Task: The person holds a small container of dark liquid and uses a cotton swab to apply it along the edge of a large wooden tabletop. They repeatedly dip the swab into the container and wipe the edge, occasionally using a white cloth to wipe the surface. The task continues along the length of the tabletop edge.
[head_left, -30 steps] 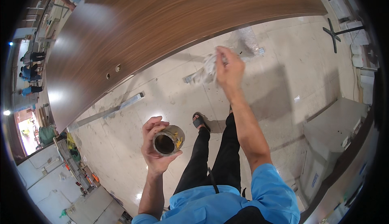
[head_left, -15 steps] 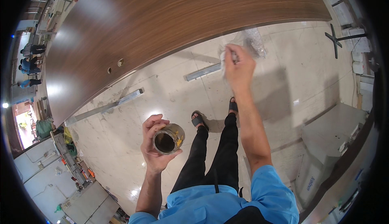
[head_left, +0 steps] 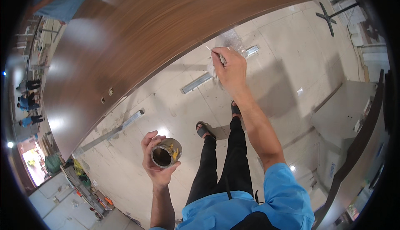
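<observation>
My left hand (head_left: 156, 163) is wrapped round a greyish, can-shaped cup (head_left: 176, 150) with a dark inside and yellow smears on its side. The cup's mouth faces up toward me. At the near edge of a large brown wood-grain panel (head_left: 154, 22), my right hand (head_left: 230, 69) is closed with thumb and fingers pinched. A thin pale tip (head_left: 208, 47) sticks out from that pinch, close to the panel edge; what it belongs to is too small to tell. A crumpled whitish rag (head_left: 214, 67) also hangs from this hand.
Metal bars (head_left: 196, 83) lie on the tiled floor under the panel, near a clear plastic sheet (head_left: 233, 41). A black cross-shaped stand base (head_left: 326, 19) is at the far right. Another person in a blue shirt (head_left: 62, 3) stands beyond the panel's left end. Grey boards (head_left: 343, 107) are on the right.
My right hand has come left and closer to the panel's edge, with the pale tip now showing. The left hand still holds the cup. The whole view has turned somewhat.
</observation>
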Available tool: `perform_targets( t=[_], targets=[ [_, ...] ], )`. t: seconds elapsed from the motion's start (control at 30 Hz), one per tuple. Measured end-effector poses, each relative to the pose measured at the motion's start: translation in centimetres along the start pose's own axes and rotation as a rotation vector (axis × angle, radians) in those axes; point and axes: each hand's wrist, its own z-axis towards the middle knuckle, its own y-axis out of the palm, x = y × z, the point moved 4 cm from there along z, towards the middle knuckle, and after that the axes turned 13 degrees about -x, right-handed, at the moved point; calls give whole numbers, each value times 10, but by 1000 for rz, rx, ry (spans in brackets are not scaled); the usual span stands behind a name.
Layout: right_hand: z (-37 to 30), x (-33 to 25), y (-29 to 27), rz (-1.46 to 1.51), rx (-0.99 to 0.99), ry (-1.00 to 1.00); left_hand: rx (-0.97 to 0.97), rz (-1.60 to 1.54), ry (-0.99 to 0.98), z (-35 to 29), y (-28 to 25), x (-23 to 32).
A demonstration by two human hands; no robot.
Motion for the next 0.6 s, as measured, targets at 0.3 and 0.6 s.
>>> perform_targets(
  t=[0.3, 0.6],
  targets=[
    [15, 51, -86, -3, 387, 157, -22, 16, 18, 9, 7, 16],
    [27, 49, -105, -116, 358, 80, -51, 36, 12, 20, 17, 33]
  ],
)
